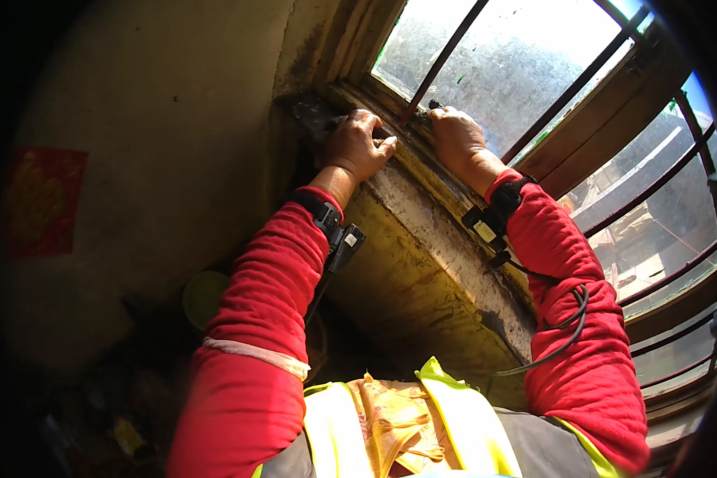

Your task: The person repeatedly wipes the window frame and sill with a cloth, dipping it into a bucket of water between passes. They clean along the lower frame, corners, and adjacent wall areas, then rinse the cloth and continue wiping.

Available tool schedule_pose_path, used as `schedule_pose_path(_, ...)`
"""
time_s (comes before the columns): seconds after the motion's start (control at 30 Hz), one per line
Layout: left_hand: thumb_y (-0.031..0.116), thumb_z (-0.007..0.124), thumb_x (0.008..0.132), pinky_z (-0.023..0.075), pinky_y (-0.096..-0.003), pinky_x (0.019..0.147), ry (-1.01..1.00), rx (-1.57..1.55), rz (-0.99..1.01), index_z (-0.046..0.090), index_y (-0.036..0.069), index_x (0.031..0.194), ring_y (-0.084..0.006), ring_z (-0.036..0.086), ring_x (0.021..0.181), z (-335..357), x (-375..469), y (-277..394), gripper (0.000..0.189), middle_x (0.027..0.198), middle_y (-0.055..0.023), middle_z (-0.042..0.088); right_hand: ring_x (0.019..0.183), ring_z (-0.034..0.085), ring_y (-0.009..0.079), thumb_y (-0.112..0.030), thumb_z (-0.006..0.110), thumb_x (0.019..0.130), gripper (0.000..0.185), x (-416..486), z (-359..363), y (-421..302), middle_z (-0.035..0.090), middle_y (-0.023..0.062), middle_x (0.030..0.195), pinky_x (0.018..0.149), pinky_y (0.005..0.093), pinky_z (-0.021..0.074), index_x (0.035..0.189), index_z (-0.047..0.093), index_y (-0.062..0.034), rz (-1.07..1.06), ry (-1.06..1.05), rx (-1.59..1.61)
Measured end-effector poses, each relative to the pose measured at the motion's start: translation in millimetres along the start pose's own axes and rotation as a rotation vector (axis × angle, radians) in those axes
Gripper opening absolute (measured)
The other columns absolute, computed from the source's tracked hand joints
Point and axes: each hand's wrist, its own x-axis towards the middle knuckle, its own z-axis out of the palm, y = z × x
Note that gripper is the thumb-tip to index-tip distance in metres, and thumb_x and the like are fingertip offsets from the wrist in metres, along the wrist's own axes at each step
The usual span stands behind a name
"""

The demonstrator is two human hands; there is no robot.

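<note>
My left hand [358, 146] is at the left corner of the window sill [418, 206], its fingers bent over the sill edge and the thumb apart. Whether it holds anything is hidden under the palm. Beside its fingers lies a dark, flat slab [310, 113]. My right hand [459, 136] is closed, low against the wooden window frame [388, 101], to the right of an upright metal bar [442, 63]. A small dark object [435, 105] pokes out past its fingers; what it is cannot be made out.
Dusty glass panes [514, 66] stand behind several metal bars. A wooden mullion [609, 113] divides the window. On the left wall [173, 119] hangs a red paper [48, 200] with a gold pattern. A green round thing [204, 299] is in shadow below. A cable [579, 322] loops at my right sleeve.
</note>
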Motion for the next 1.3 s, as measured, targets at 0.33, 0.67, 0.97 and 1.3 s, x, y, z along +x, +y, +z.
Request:
schedule_pose_path(0.33, 0.027, 0.072, 0.075, 0.0484, -0.0398, 0.088, -0.029, 0.025, -0.014, 0.063, 0.005, 0.094, -0.0330, 0.058, 0.101, -3.8, -0.5, 3.7, 0.031, 0.105, -0.0149, 0.060, 0.104, 0.061, 0.0360, -0.021, 0.054, 0.086, 0.040, 3.5, -12.7, -1.2, 0.059, 0.0224, 0.113, 0.085, 0.0440, 0.0511, 0.125, 0.058, -0.0096, 0.185, -0.243, 0.071)
schedule_pose_path(0.67, 0.032, 0.071, 0.076, 0.0488, -0.0399, 0.088, -0.054, 0.067, -0.054, 0.064, 0.008, 0.098, -0.0309, 0.058, 0.103, -5.9, -1.2, 7.2, 0.033, 0.109, -0.0105, 0.061, 0.105, 0.058, 0.0368, -0.011, 0.051, 0.088, 0.038, -6.3, -11.2, -2.5, 0.050, 0.0217, 0.122, 0.086, 0.0418, 0.0519, 0.125, 0.054, -0.0068, -0.075, 0.027, -0.163)
schedule_pose_path(0.97, 0.028, 0.072, 0.075, 0.0478, -0.0400, 0.090, -0.055, 0.040, -0.034, 0.064, 0.007, 0.096, -0.0318, 0.056, 0.104, -4.7, -0.8, 6.9, 0.031, 0.107, -0.0122, 0.060, 0.108, 0.056, 0.0376, -0.008, 0.050, 0.088, 0.045, -20.2, -9.8, 7.9, 0.049, 0.0234, 0.123, 0.087, 0.0420, 0.0506, 0.133, 0.051, -0.0117, -0.129, -0.046, -0.247)
schedule_pose_path(1.3, 0.026, 0.072, 0.074, 0.0479, -0.0410, 0.085, -0.022, 0.028, 0.012, 0.062, 0.007, 0.093, -0.0331, 0.056, 0.100, 1.7, -1.0, 0.7, 0.029, 0.106, -0.0125, 0.059, 0.110, 0.059, 0.0375, -0.010, 0.047, 0.088, 0.034, 23.0, -8.4, -9.2, 0.053, 0.0253, 0.128, 0.091, 0.0405, 0.0493, 0.119, 0.059, 0.0010, 0.038, -0.202, -0.027)
